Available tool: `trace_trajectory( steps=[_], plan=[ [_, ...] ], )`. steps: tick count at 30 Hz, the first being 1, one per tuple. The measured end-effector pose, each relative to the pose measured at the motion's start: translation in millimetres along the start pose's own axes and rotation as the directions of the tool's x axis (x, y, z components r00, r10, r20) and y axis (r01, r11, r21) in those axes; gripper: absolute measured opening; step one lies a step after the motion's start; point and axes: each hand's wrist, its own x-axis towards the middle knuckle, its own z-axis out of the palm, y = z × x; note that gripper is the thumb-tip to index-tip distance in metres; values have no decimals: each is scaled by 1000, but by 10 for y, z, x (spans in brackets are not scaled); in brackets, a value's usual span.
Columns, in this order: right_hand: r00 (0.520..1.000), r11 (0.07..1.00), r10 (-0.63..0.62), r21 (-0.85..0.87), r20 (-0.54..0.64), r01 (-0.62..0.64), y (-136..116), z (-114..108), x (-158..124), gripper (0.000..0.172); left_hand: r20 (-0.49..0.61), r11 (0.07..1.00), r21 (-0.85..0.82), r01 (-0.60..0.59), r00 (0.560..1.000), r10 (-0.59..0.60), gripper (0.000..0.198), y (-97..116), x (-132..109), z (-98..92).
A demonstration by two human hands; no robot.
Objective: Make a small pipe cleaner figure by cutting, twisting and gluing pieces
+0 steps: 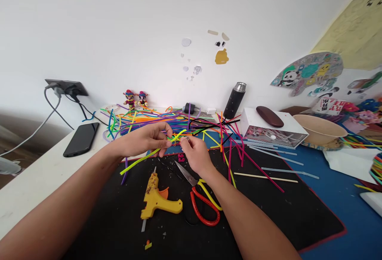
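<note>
My left hand (156, 138) pinches a yellow-green pipe cleaner (137, 163), one end of which slants down to the left. Close beside it, my right hand (195, 152) is closed with thumb and fingers together at a small colourful piece; its details are mostly hidden by the fingers. The pipe cleaner's other end crosses the gap between the two hands. Below them on the black mat lie scissors (205, 211) with red and yellow handles, the blades partly open. To their left rests a yellow hot glue gun (158, 200). A small magenta curled piece (181, 157) sits under my hands.
Many coloured pipe cleaners (143, 122) spread along the wall. Right of them stand a black thermos (235, 100), a white box (277, 126) and a beige bowl (319, 126). A wooden stick (265, 177) crosses the mat. A phone (81, 139) lies left; two small figures (135, 98) stand behind.
</note>
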Motion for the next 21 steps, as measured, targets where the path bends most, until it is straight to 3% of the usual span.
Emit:
trace_trajectory(
  steps=[21],
  plan=[
    [999,999,0,-41,-43,-2,-24,17,-13,41,16,999,29,31,999,-32,33,-30,16,29]
  ],
)
